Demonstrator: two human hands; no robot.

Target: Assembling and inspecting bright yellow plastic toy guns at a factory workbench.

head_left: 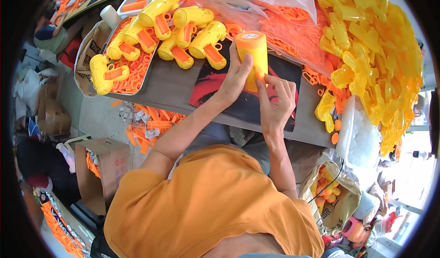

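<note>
A yellow cylinder [257,61] with an orange end is held up before the body, above a dark sheet [286,70] on the desk [167,92]; it is clasped from the left by the left hand [237,77], thumb laid across its near side, forearm slanted inward; its lower right is met by the right hand [278,100], palm turned inward, thumb and index finger drawn near; whether that grip is pinched shut cannot be told.

Yellow cylinder [259,60] with orange top [261,38]
</note>
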